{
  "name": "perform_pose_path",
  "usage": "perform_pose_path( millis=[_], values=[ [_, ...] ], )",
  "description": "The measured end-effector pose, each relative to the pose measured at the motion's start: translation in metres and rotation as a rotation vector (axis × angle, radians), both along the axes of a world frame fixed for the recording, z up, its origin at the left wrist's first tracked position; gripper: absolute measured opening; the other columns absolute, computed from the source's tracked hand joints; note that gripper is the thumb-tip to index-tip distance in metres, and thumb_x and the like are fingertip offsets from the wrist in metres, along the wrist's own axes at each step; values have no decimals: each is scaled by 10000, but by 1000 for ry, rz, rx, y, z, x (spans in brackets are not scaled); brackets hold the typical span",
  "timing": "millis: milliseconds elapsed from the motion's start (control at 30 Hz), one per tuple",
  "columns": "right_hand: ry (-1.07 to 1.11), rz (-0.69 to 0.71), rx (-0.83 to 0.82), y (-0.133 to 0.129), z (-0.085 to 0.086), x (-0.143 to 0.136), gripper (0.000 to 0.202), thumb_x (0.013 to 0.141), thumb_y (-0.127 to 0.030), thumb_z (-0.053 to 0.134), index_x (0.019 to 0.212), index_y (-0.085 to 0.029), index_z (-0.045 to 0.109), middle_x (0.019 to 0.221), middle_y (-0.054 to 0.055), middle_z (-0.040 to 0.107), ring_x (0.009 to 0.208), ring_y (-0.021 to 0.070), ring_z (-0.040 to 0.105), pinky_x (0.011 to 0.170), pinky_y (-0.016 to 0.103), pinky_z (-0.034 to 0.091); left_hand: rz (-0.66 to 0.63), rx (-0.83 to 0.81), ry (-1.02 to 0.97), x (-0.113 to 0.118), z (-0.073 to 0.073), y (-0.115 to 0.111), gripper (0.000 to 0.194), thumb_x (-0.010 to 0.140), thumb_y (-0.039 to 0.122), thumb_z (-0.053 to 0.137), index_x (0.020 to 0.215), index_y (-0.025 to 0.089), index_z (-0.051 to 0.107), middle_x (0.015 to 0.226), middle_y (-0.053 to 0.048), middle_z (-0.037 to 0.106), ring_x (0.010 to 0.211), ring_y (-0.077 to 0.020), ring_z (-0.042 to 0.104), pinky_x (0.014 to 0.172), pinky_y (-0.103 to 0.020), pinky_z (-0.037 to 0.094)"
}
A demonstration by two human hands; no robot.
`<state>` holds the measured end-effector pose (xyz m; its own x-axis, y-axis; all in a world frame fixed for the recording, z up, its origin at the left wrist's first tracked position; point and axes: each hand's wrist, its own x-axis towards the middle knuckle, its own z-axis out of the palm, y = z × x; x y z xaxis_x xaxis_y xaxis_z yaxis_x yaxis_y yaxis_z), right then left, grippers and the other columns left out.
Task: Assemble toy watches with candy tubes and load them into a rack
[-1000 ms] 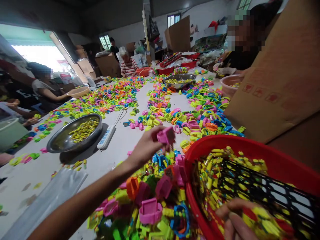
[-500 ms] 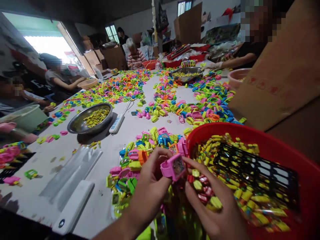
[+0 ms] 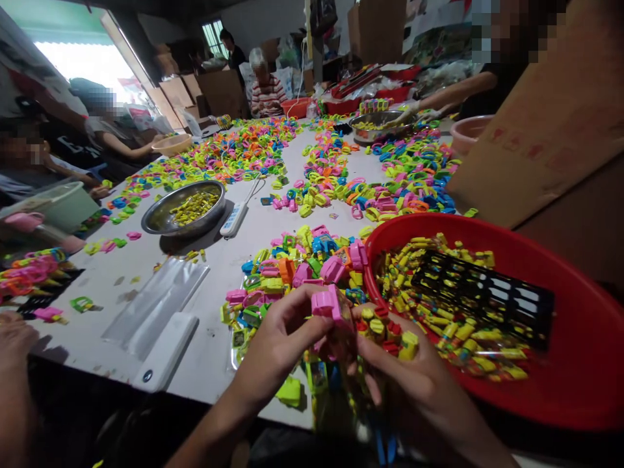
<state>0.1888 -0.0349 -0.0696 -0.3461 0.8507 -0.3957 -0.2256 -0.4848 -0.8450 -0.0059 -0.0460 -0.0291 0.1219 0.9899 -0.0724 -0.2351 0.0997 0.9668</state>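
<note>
A pink toy watch (image 3: 325, 303) is pinched between the thumb and fingers of my left hand (image 3: 273, 348). It is turned on its side, so its face is mostly out of sight. Close against it, my right hand (image 3: 414, 370) is closed round a bunch of small yellow-wrapped sweets (image 3: 374, 327), some with red parts. The right fingertips meet the lower side of the watch. Whether a sweet is joined to it there, I cannot tell. Just beyond my hands lies a heap of coloured toy watches (image 3: 273, 276).
To the right, a red basin (image 3: 580, 370) holds yellow sweets and a black slotted tray (image 3: 487, 296). Clear plastic bags (image 3: 156, 305), a white device (image 3: 168, 351) and a metal bowl (image 3: 151, 224) lie leftward. A co-worker's hand (image 3: 17, 344) is at the left edge.
The pink watch has turned from facing up to lying sideways, and my right fingers have moved in under it. A co-worker's hand has come into view at the left edge.
</note>
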Motion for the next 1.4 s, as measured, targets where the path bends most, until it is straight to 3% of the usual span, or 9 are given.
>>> perform_pose_path(
  millis=[133,267,433,533,600,767,1100,1267,1400],
  values=[
    [53,-1,50,-5,-6,2,599,812,-531,900,1244,-233,613,690,-19,689,522,114,538,528,223,433,-11,-25,-122,4,-5,-4,184,946,369,778,1051,218,773,936,-16,719,815,-120,656,763,-201,531],
    [91,-40,56,-6,6,2,603,828,-496,895,1298,-229,626,701,-21,650,519,100,500,476,197,411,41,-28,-161,7,-11,-8,205,968,417,752,1083,257,810,1188,-44,742,995,-168,728,795,-204,574],
    [214,-21,59,-3,14,-1,444,883,-503,834,1166,-213,650,724,-14,626,566,133,580,427,186,485,308,359,432,2,-16,-12,122,1044,270,655,1041,290,775,1404,-15,644,1427,-184,531,1101,-230,485],
    [193,-39,83,-2,19,-1,371,882,-465,844,1098,-206,691,749,4,669,575,123,588,502,201,516,295,689,827,-2,-19,-11,220,1012,97,648,1145,255,725,1494,-49,547,1280,-144,615,1066,-235,505],
    [146,-43,77,-3,26,0,362,845,-481,877,1021,-204,725,692,-7,645,542,105,521,502,201,461,278,789,934,-3,-23,-11,270,986,41,653,1173,232,700,1508,-66,509,1129,-115,646,985,-230,544],
    [92,-22,22,-2,38,1,415,793,-556,898,973,-217,740,597,-33,558,514,104,411,468,225,356,319,805,1039,0,-29,-14,305,980,30,648,1199,236,701,1505,-57,496,1099,-135,616,954,-265,577],
    [91,-62,26,5,25,-4,445,869,-475,855,1155,-195,661,674,-16,650,529,84,489,529,188,410,344,877,1111,1,-34,-10,316,948,61,715,1237,188,725,1507,-105,495,1170,-201,630,1009,-317,600],
    [33,-76,20,14,16,-2,490,830,-523,876,1143,-201,680,637,-17,633,489,103,505,443,201,372,407,735,918,10,-38,-6,356,953,28,677,1183,284,767,1350,-40,648,904,-135,684,778,-249,656],
    [-146,-185,23,15,-4,1,457,756,-548,913,1039,-237,735,645,23,687,526,210,636,488,304,515,339,550,750,8,-52,-9,439,979,173,702,1385,337,675,1340,-83,691,955,-217,741,784,-353,689]
  ],
)
